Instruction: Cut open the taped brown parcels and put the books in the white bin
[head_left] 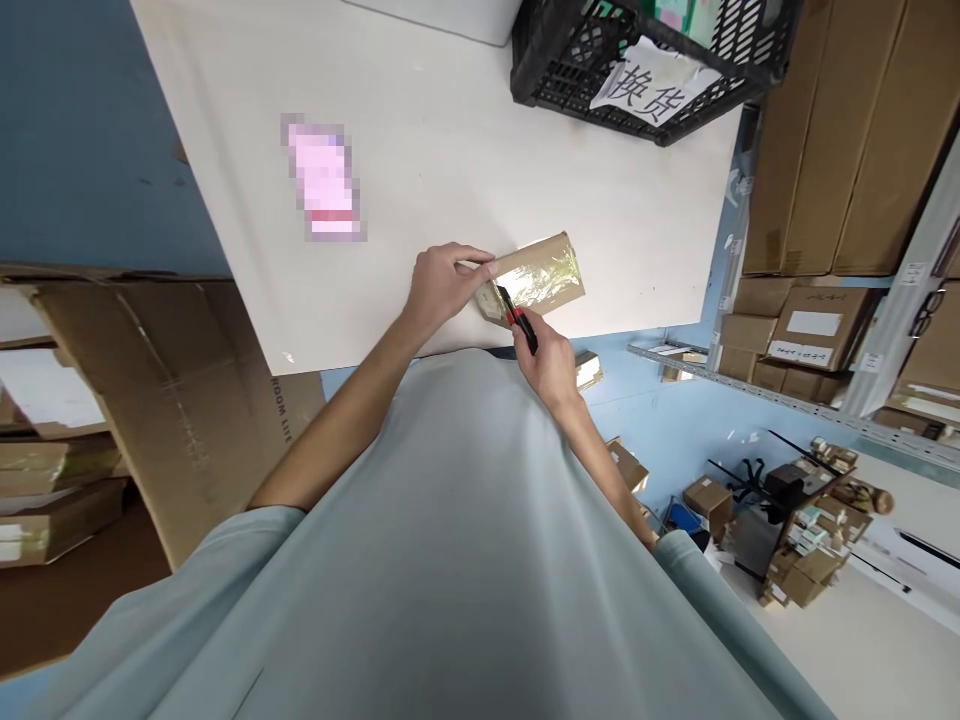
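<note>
Head view: one small taped box, one cutter, two bare hands.
Box (546, 270), brown card with shiny clear tape, located at the near edge of the white table (420, 150), set at a slant; left hand (441, 287), partly curled, thumb and fingers against the box's left end, steadying it, whether pinched tight cannot be told; right hand (551, 358), closed around the black-and-red cutter (528, 330), its tip at the box's left end, exact depth unclear; pink item (324, 175), pixelated, flat on the table, well apart from both hands, towards the left; black crate (555, 85), slatted plastic, at the table's far right, bearing a white paper label (651, 82) with handwritten characters.
</note>
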